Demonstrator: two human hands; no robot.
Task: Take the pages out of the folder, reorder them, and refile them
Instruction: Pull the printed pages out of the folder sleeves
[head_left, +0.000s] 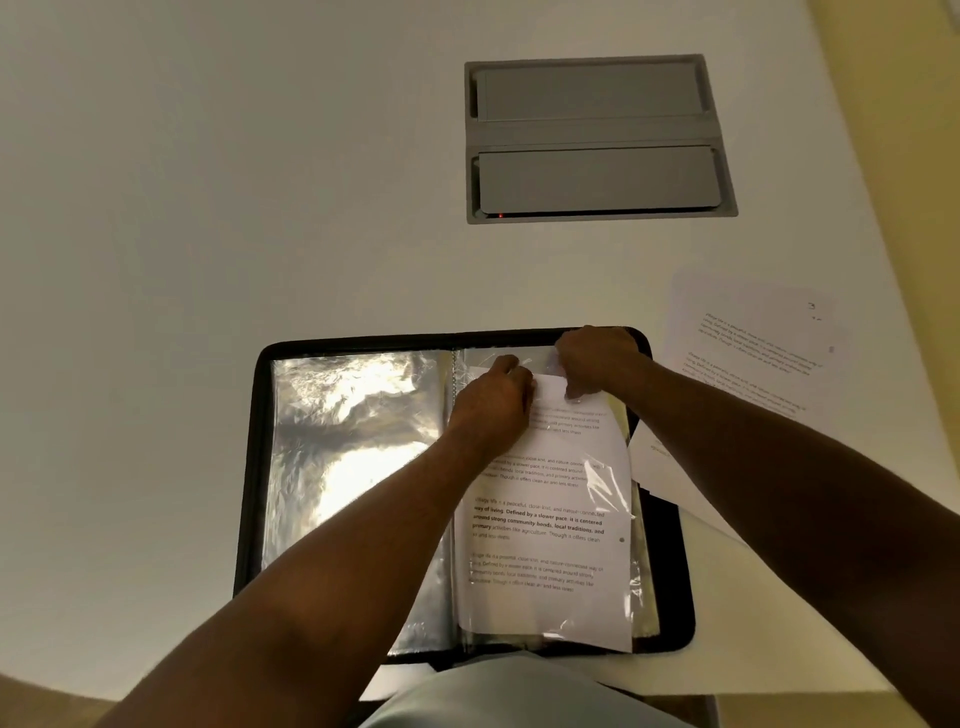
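One open folder (249, 467), three printed pages (545, 519) (753, 343) (660, 457), two hands (493, 395) (597, 358), one grey hatch (597, 137).

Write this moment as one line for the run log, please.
folder open on table | left hand and right hand pinch top of page at right sleeve | loose pages lie right of folder

Open black zip folder (260, 467) with clear plastic sleeves on white bench (208, 208); left hand (493, 395) and right hand (597, 358) pinching printed white page (545, 519) at sleeve top; loose printed sheets (753, 353) just right.
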